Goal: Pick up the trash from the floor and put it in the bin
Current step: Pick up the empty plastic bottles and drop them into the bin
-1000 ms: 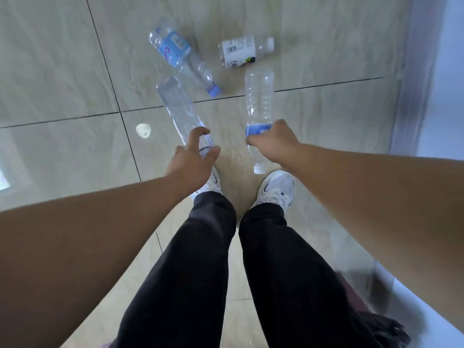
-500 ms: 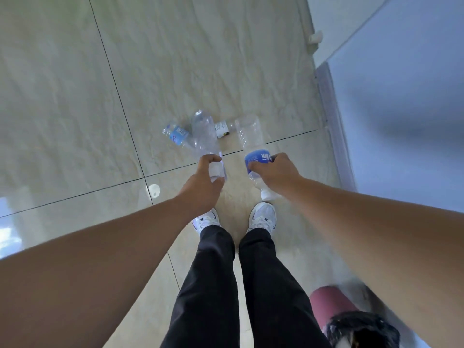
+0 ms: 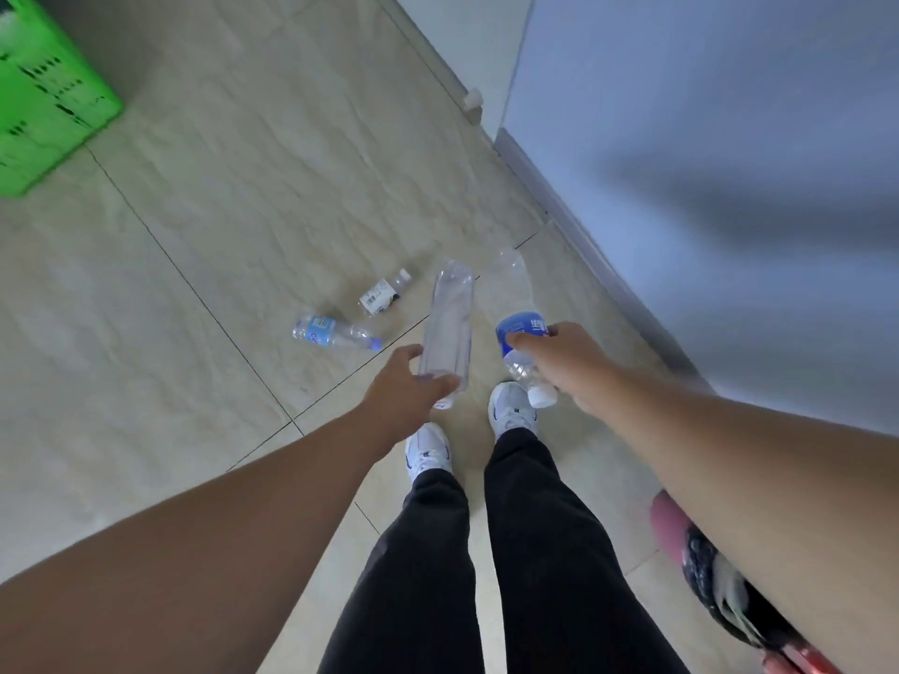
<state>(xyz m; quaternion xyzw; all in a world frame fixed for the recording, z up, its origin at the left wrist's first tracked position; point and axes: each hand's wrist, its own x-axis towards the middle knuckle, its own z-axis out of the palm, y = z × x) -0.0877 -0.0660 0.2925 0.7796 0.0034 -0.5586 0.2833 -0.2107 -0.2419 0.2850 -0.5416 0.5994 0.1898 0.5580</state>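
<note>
My left hand (image 3: 406,394) grips a clear unlabelled plastic bottle (image 3: 447,323) near its neck, lifted off the floor. My right hand (image 3: 566,364) holds a clear bottle with a blue label (image 3: 520,328), its white cap pointing down toward my shoe. Two more bottles lie on the tiled floor ahead to the left: one with a light blue label (image 3: 331,332) and a smaller one with a white label (image 3: 382,298). The pink bin (image 3: 674,520) with a black liner sits at the lower right, mostly hidden under my right forearm.
A green plastic crate (image 3: 44,104) stands at the far left. A pale wall (image 3: 705,138) with a grey baseboard runs along the right. My legs in black trousers and white shoes (image 3: 511,406) stand between the bottles and the bin.
Both hands have lifted their bottles from the floor as I straightened up; the floor bottles look smaller and farther, and the green crate and more of the bin came into view.
</note>
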